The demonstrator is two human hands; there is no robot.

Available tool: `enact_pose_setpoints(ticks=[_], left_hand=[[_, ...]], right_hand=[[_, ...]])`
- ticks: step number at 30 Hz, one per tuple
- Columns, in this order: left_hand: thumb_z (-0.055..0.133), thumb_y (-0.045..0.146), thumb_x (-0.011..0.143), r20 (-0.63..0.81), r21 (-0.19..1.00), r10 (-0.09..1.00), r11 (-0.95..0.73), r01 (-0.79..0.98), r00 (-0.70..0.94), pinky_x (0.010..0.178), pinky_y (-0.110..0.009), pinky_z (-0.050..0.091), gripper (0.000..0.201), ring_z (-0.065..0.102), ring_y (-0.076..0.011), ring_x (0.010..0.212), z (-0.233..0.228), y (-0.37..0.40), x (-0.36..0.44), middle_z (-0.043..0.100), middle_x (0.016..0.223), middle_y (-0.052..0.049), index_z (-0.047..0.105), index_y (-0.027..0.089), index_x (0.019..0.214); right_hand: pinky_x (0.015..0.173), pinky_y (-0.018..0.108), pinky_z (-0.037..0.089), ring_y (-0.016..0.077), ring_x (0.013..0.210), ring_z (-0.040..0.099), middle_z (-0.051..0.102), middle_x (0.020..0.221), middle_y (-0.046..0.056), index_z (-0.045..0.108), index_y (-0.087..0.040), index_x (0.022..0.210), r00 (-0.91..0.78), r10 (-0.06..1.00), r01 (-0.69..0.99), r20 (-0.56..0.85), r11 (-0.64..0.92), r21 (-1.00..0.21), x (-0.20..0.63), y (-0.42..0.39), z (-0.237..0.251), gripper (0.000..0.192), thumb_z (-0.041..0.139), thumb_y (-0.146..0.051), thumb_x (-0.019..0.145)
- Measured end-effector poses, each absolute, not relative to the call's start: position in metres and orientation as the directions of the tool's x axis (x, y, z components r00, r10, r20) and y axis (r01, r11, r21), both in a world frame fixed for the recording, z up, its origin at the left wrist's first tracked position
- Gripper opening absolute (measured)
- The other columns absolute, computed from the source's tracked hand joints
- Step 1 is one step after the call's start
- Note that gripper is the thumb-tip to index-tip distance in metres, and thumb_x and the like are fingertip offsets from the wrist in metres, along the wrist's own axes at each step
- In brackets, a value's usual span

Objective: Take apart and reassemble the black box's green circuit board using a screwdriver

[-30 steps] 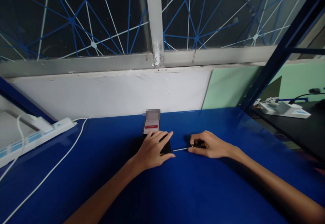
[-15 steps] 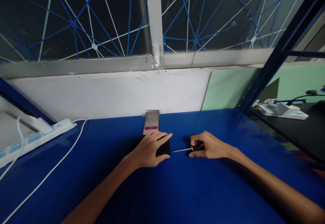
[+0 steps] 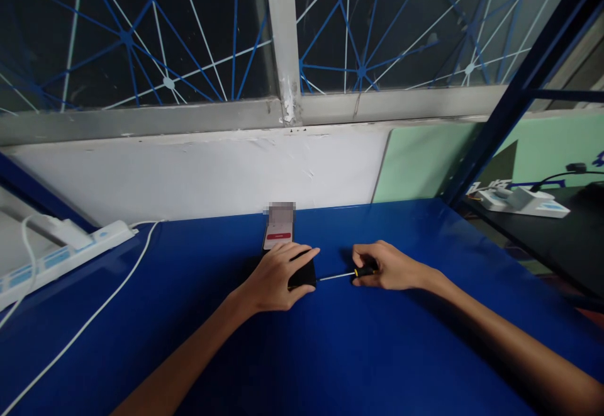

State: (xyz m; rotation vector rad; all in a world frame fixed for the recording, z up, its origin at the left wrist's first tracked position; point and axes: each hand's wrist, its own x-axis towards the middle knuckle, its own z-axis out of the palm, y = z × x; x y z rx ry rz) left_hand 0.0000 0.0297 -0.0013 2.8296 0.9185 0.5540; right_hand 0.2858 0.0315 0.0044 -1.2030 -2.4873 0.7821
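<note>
A small black box-like object lies on the blue table, partly covered by my left hand. The thumb is along its near edge and the fingers reach over its far side. To its right, my right hand is closed around the black and yellow handle of a screwdriver. The thin metal shaft points left, its tip at the right side of the black object; whether it touches or enters is too small to tell. Just beyond my left hand, a phone with a lit screen leans tilted, its lower part hidden.
On the left lies a white power strip with a plug, and a white cable runs along the blue table. A wall and window rise behind. Past the blue post, another power strip sits on a dark surface.
The view has shifted slightly. Both hands keep nearly the same pose, with the screwdriver still aimed at the black object's right side.
</note>
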Motion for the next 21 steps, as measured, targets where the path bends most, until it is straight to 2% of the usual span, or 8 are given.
enact_pose_setpoints(ticks=[4, 8, 10, 15, 21], left_hand=[[0.066, 0.035, 0.082, 0.295, 0.22, 0.59, -0.807, 0.547, 0.752, 0.1, -0.055, 0.04, 0.065, 0.051, -0.0304, 0.12, -0.0018, 0.0301, -0.0002, 0.055, 0.132, -0.011, 0.04, 0.025, 0.141], [0.066, 0.033, 0.082, 0.275, 0.217, 0.597, -0.802, 0.556, 0.754, 0.101, -0.057, 0.038, 0.064, 0.05, -0.0317, 0.121, -0.0023, 0.0296, 0.0002, 0.053, 0.134, -0.012, 0.042, 0.025, 0.14], [0.068, 0.032, 0.081, 0.273, 0.221, 0.598, -0.801, 0.556, 0.753, 0.101, -0.059, 0.037, 0.057, 0.048, -0.0328, 0.123, -0.0019, 0.0283, 0.0013, 0.052, 0.135, -0.012, 0.05, 0.025, 0.134], [0.064, 0.019, 0.081, 0.286, 0.275, 0.592, -0.804, 0.528, 0.753, 0.105, -0.057, 0.035, 0.026, 0.044, -0.0304, 0.128, 0.0, 0.0234, 0.0058, 0.05, 0.138, -0.009, 0.068, 0.024, 0.106], [0.063, 0.018, 0.081, 0.281, 0.298, 0.611, -0.789, 0.538, 0.74, 0.104, -0.058, 0.034, 0.019, 0.044, -0.0292, 0.128, 0.0014, 0.022, 0.008, 0.051, 0.138, -0.005, 0.07, 0.027, 0.097]], right_hand=[[0.052, 0.023, 0.024, 0.0088, 0.051, 0.039, 0.049, 0.059, -0.006, 0.055, -0.019, 0.082, -0.639, 0.769, 0.62, 0.008, 0.522, -0.586, 0.2844, 0.0284, 0.0085, 0.022, 0.069, -0.036, 0.079], [0.055, 0.025, 0.027, 0.0102, 0.054, 0.044, 0.056, 0.065, -0.002, 0.06, -0.018, 0.086, -0.661, 0.749, 0.595, 0.04, 0.555, -0.582, 0.2885, 0.0303, 0.0095, 0.023, 0.052, -0.04, 0.092], [0.056, 0.024, 0.029, 0.011, 0.058, 0.047, 0.058, 0.07, 0.0, 0.061, -0.018, 0.086, -0.66, 0.749, 0.598, 0.053, 0.566, -0.568, 0.2908, 0.0323, 0.0082, 0.022, 0.056, -0.039, 0.09], [0.057, 0.023, 0.029, 0.0112, 0.063, 0.047, 0.056, 0.078, 0.0, 0.06, -0.018, 0.076, -0.642, 0.763, 0.638, 0.078, 0.587, -0.498, 0.2918, 0.0355, 0.0032, 0.027, 0.071, -0.042, 0.078], [0.053, 0.023, 0.021, 0.0087, 0.05, 0.036, 0.047, 0.058, -0.007, 0.051, -0.02, 0.078, -0.617, 0.787, 0.683, 0.028, 0.552, -0.478, 0.2857, 0.0301, 0.003, 0.022, 0.069, -0.031, 0.078]])
